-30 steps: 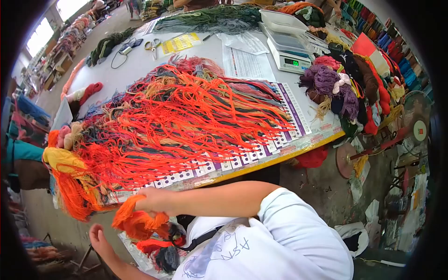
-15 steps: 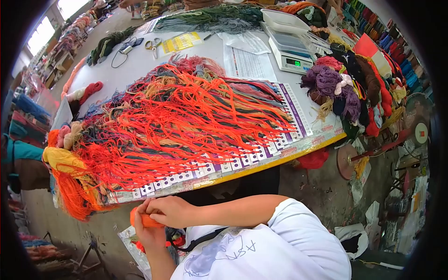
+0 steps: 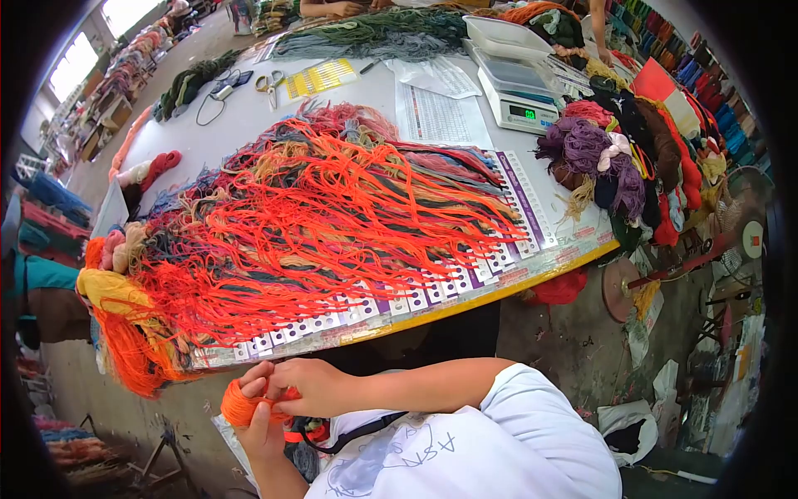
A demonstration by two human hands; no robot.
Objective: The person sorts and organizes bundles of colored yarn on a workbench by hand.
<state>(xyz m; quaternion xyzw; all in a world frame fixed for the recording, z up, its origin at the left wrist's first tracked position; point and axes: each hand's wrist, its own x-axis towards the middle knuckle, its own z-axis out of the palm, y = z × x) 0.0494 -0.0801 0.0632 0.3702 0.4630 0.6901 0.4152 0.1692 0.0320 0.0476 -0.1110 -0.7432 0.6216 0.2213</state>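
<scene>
A bundle of bright orange yarn (image 3: pixel 239 406) is wrapped in the fingers of my left hand (image 3: pixel 259 428), in front of the table's near edge. My right hand (image 3: pixel 309 387) presses against it from the right, fingers curled and closed at the yarn. Its fingertips are partly hidden, but orange strands show between the two hands. On the table, just beyond my hands, long red-orange strands (image 3: pixel 332 212) lie over tan, dark and pink ones. Their ends run to overlapping white and purple punched cards (image 3: pixel 524 195) along the near and right sides.
Yellow and orange skeins (image 3: pixel 116 291) hang off the left corner. A digital scale (image 3: pixel 519 96), scissors (image 3: pixel 269 87) and printed sheets (image 3: pixel 440 112) lie farther back. Purple yarn (image 3: pixel 582 145) is heaped at right, near a fan (image 3: pixel 740 241). A co-worker's hand (image 3: pixel 342 9) shows at the far edge.
Both my hands have shifted slightly down, and the orange bundle has turned left so more of it shows. Across the table, a person's hands and arm have come into view.
</scene>
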